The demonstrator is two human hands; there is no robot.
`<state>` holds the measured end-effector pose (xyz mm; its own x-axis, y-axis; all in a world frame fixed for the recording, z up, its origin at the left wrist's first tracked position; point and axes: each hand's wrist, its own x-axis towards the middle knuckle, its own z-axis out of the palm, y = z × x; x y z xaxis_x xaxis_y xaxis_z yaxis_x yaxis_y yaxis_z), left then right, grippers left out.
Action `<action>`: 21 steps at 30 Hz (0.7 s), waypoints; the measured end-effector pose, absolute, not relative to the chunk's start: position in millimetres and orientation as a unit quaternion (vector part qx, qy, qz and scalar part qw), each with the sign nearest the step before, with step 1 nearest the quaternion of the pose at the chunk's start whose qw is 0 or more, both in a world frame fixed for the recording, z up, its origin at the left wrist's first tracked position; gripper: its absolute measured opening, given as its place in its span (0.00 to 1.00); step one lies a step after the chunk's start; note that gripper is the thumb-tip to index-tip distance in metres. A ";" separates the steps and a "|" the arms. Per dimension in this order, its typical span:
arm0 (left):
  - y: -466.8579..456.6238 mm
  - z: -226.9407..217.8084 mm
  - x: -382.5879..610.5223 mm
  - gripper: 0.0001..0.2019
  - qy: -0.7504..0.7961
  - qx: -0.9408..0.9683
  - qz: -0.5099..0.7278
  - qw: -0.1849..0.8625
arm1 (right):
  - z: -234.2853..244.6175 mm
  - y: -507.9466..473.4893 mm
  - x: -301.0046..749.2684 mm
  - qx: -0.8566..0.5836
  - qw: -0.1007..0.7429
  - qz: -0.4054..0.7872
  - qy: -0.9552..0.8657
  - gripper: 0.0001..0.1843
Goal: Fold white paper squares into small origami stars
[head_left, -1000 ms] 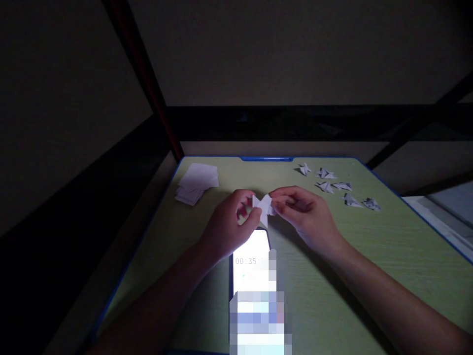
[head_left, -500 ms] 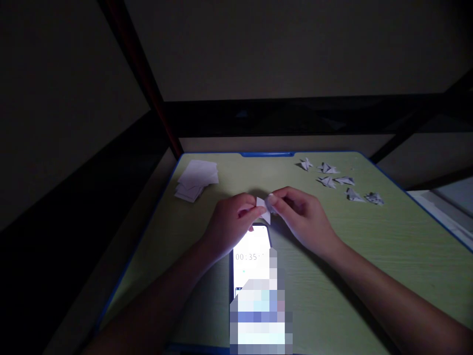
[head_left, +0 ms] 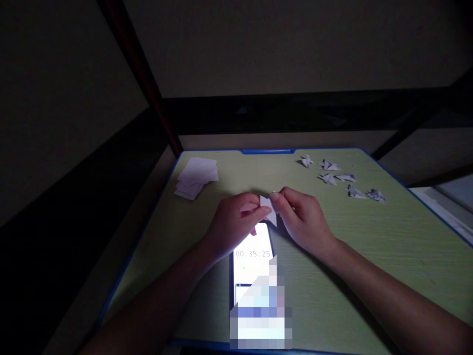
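A small folded piece of white paper [head_left: 271,215] is held between my two hands above the middle of the table. My left hand [head_left: 238,219] pinches its left side, thumb on top. The fingers of my right hand [head_left: 305,214] are closed on its upper right edge, and the fingertips hide part of the paper. Just below the hands lies a lit phone [head_left: 253,254] showing a timer at 00:35:25; its lower part is blurred out.
The pale green table [head_left: 177,296] has a blue rim. A stack of white paper sheets [head_left: 197,172] lies at the far left. Several small folded paper figures [head_left: 327,179] sit at the far right. Beyond the right edge are white, flat things [head_left: 453,197].
Both hands stay pinched on the paper, which has shifted slightly right and shows more of its surface. My right fingers have closed in nearer the paper's edge.
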<state>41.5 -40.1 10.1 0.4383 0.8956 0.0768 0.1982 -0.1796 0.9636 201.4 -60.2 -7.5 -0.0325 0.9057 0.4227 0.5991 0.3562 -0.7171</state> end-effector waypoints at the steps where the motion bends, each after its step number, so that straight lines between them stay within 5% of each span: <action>1: -40.3 9.9 41.5 0.07 0.397 0.679 0.345 0.512 | -6.8 -60.6 201.1 -0.535 0.441 0.164 -0.702 0.22; 21: -44.5 9.8 35.4 0.13 0.354 0.756 0.322 0.448 | -1.1 -69.0 199.0 -0.503 0.485 0.155 -0.698 0.20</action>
